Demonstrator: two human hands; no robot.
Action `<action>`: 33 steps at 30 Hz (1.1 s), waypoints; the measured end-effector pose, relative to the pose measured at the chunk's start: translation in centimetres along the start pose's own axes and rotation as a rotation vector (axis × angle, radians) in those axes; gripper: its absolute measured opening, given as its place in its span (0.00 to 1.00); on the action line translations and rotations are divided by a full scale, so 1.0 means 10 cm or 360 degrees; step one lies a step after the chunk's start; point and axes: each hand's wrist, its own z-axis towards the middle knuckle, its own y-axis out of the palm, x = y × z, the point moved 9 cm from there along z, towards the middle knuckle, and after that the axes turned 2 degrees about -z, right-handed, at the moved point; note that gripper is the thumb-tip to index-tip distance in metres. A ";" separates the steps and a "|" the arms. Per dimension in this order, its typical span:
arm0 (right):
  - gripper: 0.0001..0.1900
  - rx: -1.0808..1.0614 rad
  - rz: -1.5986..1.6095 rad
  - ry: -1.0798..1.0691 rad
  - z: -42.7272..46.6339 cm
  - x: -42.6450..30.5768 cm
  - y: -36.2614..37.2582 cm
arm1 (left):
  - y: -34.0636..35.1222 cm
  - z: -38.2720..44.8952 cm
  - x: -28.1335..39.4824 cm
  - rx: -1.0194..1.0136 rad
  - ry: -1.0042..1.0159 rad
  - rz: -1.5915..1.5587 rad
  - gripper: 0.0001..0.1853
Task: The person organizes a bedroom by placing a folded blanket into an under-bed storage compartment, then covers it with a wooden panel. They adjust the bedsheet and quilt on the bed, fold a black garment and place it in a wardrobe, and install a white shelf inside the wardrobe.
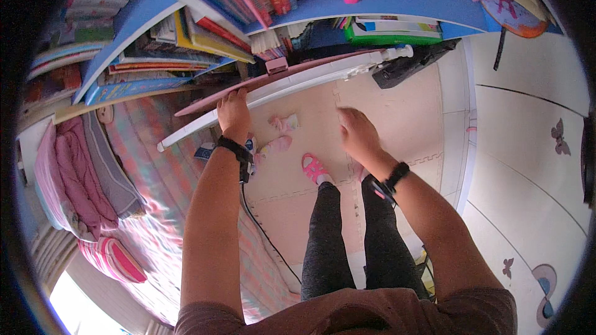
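Note:
A long panel with a white frame [298, 84] and a pink board [212, 98] runs slantwise in front of me, seen edge-on. My left hand [234, 112] grips its edge left of the middle, fingers over the top; the underside of this grip is hidden. A pink clip-like block [277, 65] sits on the pink board. At the panel's right end is a white knob-like fitting [401, 52]. My right hand [358, 132] hangs over the floor mat, apart from the panel. Its fingers are loosely curled together, with nothing visible in them.
Blue bookshelves [386, 7] packed with books stand beyond the panel. A black bag-like object [414, 66] lies near its right end. Socks [284, 123] lie on the foam mat [298, 216]. On the left is a bed [153, 149] with a folded pink cover [81, 172]; white cabinet doors [526, 125] line the right.

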 end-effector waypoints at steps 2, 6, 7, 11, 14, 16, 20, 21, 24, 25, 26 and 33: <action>0.23 -0.0075 -0.0010 0.0186 -0.44 0.33 -0.06 | -0.01 0.00 0.01 -0.0010 0.0018 0.0035 0.13; 0.25 -0.0221 -0.0070 0.0469 -1.08 0.83 -0.18 | 0.00 0.02 0.11 -0.0015 0.0076 0.0121 0.15; 0.24 -0.0157 -0.0047 0.0432 -1.13 0.87 -0.25 | 0.05 0.04 0.12 -0.0105 0.0046 0.0154 0.15; 0.23 -0.0084 0.0110 0.0558 -1.29 1.03 -0.45 | 0.11 0.12 0.33 -0.0163 0.0106 -0.0059 0.16; 0.23 0.0009 0.0327 0.0631 -1.45 1.04 -0.58 | 0.07 0.17 0.36 -0.0095 -0.0003 -0.0320 0.16; 0.24 -0.0045 0.0344 0.0760 -1.67 1.10 -0.62 | 0.11 0.17 0.46 -0.0216 0.0119 -0.0037 0.15; 0.27 0.0003 0.0382 0.0924 -2.21 1.22 -0.76 | 0.04 0.08 0.57 -0.0332 0.0147 0.0149 0.16; 0.27 -0.0018 0.0399 0.1023 -2.40 1.28 -0.77 | -0.03 0.05 0.64 -0.0291 0.0188 0.0153 0.17; 0.27 -0.0036 0.0426 0.1238 -2.92 1.43 -0.87 | -0.30 -0.04 0.81 -0.0290 0.0238 0.0128 0.22; 0.27 -0.0049 0.0483 0.1328 -3.08 1.47 -0.89 | -0.46 -0.07 0.93 -0.0194 0.0385 0.0130 0.22; 0.28 -0.0047 0.0453 0.1345 -3.20 1.47 -0.95 | -0.57 -0.12 0.95 -0.0221 0.0349 0.0107 0.21; 0.27 0.0107 0.0286 0.1333 -3.55 1.46 -1.62 | -1.50 -0.68 1.22 -0.0318 0.0294 0.0122 0.21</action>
